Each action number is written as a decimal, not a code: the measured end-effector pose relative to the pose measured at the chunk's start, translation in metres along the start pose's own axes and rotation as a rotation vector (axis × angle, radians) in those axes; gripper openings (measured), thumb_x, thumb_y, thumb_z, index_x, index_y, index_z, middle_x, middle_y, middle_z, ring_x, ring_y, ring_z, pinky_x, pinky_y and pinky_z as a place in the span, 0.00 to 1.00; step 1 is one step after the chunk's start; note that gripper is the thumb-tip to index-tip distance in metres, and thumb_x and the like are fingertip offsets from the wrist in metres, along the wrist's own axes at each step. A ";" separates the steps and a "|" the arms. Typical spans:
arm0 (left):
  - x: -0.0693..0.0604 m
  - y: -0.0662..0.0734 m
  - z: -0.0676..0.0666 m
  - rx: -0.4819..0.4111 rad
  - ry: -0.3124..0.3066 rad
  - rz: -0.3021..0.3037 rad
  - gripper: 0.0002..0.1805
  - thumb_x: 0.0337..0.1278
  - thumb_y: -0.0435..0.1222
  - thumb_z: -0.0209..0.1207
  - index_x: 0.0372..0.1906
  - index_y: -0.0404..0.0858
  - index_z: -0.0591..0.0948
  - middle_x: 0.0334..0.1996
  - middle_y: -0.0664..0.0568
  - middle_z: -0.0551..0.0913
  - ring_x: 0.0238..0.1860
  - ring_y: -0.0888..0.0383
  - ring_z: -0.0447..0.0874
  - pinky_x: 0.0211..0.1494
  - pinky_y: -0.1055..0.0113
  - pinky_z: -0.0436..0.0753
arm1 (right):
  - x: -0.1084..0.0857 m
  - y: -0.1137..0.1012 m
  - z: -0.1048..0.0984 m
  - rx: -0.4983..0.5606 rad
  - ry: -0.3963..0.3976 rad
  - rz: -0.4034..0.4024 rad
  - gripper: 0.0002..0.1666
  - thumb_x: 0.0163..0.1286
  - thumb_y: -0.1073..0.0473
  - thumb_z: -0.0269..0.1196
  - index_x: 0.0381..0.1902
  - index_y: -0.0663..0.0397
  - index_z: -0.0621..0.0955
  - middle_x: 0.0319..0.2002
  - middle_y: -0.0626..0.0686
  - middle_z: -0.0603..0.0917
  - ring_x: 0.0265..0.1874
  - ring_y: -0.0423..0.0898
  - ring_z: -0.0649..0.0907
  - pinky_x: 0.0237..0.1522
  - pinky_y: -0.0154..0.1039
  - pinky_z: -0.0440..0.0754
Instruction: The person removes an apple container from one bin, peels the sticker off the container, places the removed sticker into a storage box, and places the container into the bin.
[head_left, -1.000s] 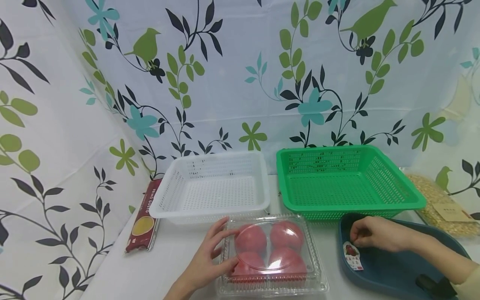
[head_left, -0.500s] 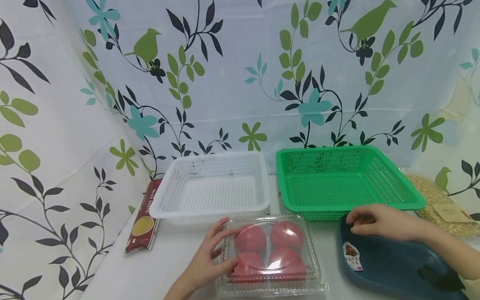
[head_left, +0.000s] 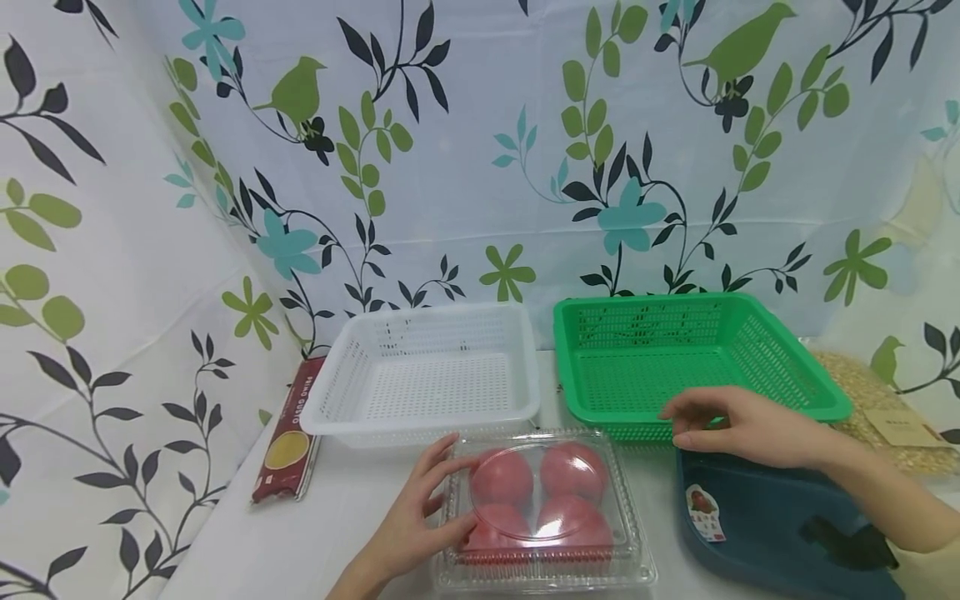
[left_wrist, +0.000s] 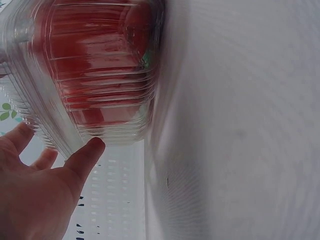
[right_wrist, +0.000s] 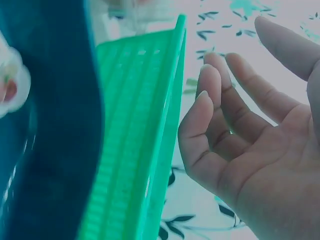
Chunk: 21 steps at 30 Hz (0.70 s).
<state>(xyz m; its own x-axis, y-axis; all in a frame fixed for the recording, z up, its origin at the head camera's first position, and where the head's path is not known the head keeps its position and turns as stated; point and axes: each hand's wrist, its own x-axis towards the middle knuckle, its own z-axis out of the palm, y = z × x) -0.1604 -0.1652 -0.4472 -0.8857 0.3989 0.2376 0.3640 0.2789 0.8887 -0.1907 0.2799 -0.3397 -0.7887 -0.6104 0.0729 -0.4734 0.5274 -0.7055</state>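
Note:
A clear plastic clamshell box (head_left: 545,575) stands on the table in front, with several round red fruits (head_left: 573,471) inside and its lid down. Spread along the box's left side is my left hand (head_left: 411,521); in the left wrist view its thumb (left_wrist: 86,159) touches the rim at a corner. My right hand (head_left: 757,429) is over the back edge of a dark blue tray (head_left: 780,508), near the front of the green basket (head_left: 667,375). Its fingers are loosely bent and hold nothing. A small sticker (head_left: 706,512) with a red fruit picture lies at the tray's left side.
A white perforated basket (head_left: 442,383) stands behind the box. Left of it lies a dark red packet (head_left: 288,433), and at far right a bag of yellowish grains (head_left: 892,417). A patterned cloth (head_left: 465,150) hangs close behind. A dark blurred object (head_left: 847,542) sits by my right wrist.
My right hand has risen out of the blue tray and moved left and back, toward the green basket; its fingers have loosened. The left hand and the box stay in place.

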 end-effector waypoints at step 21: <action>-0.010 -0.014 -0.014 -0.149 -0.056 -0.029 0.49 0.60 0.36 0.68 0.81 0.45 0.53 0.80 0.42 0.44 0.74 0.31 0.52 0.66 0.40 0.72 | 0.012 -0.009 0.075 0.240 0.016 0.147 0.40 0.71 0.54 0.67 0.71 0.69 0.64 0.62 0.64 0.74 0.56 0.58 0.79 0.48 0.39 0.84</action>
<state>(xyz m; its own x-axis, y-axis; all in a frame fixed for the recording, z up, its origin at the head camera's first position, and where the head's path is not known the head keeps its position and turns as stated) -0.1609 -0.1849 -0.4561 -0.8762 0.4417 0.1928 0.2884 0.1601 0.9440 -0.1668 0.2236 -0.3853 -0.8490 -0.5275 -0.0325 -0.2489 0.4534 -0.8558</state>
